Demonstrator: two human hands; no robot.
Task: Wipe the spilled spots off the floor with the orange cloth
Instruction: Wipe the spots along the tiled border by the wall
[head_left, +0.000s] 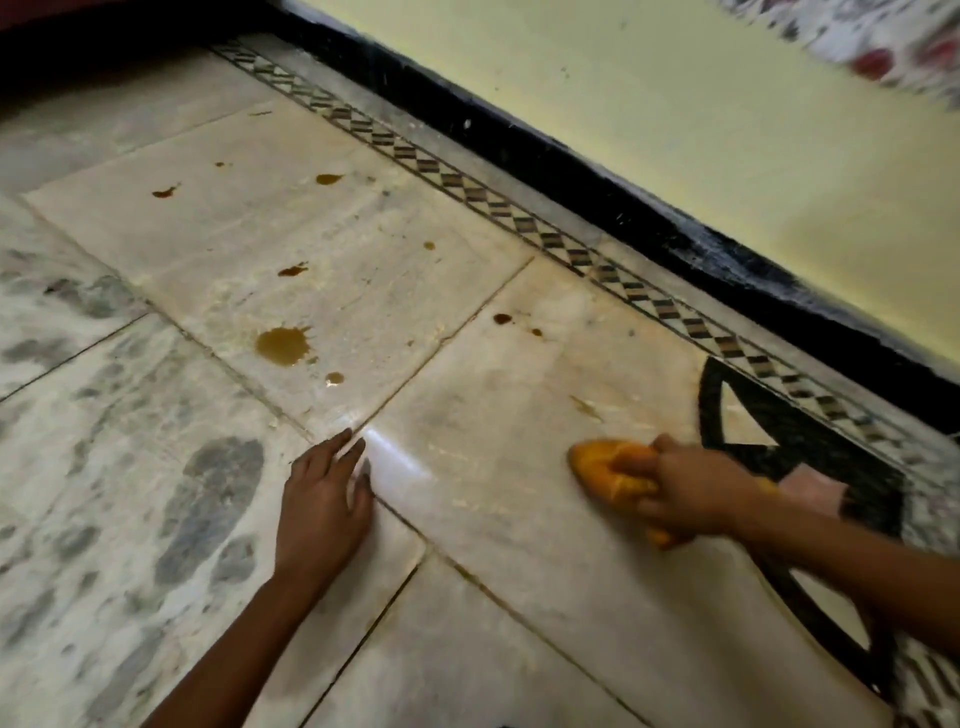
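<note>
My right hand (696, 493) presses a bunched orange cloth (605, 470) onto the pale marble floor (519, 519) at the right. My left hand (322, 499) lies flat on the floor with fingers spread, holding nothing. Brown spilled spots dot the tiles beyond my hands: a large splat (282, 345), a small drop (334, 378) just below it, and a dark drop (502, 318) further right. Smaller spots lie farther away at the left (165, 193), in the middle (292, 270) and near the border (327, 179). A faint smear (586, 408) sits just above the cloth.
A checkered inlay strip (519, 221) and a black skirting (597, 176) run diagonally below a yellow wall (727, 130). A black curved floor inlay (810, 441) lies behind my right hand, with a pinkish scrap (810, 488) on it. Grey-mottled tiles (104, 467) fill the left.
</note>
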